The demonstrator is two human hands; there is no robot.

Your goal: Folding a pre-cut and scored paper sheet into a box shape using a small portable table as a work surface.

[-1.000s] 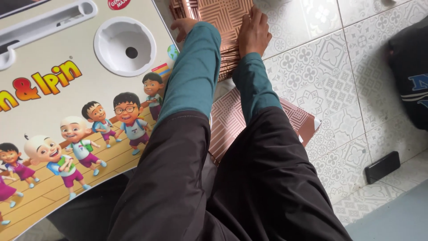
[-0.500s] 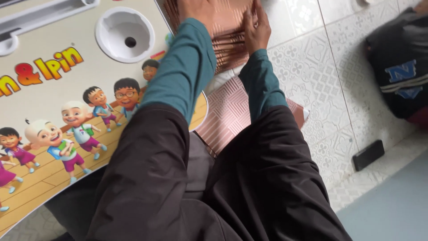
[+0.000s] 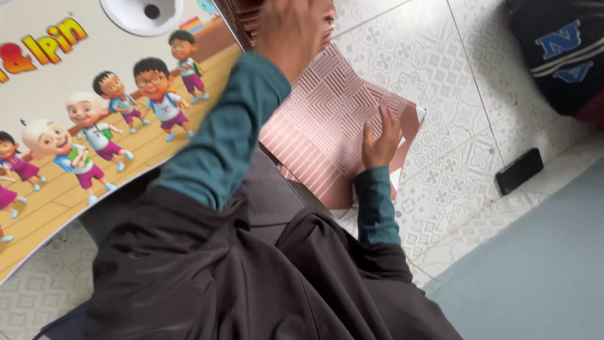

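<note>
My right hand (image 3: 380, 140) lies flat, fingers loose, on the pink patterned sheet (image 3: 330, 129) at centre. My left hand (image 3: 292, 28), blurred at twelve o'clock, touches a brown ribbed piece (image 3: 242, 16); grip unclear. Cartoon-printed board (image 3: 94, 119) at ten o'clock, black phone (image 3: 519, 170) at three.

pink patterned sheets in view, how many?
2. One flat pink patterned sheet lies on the tiled floor under the right hand; a second, blurred one is at the raised left hand. More may be hidden.
</note>
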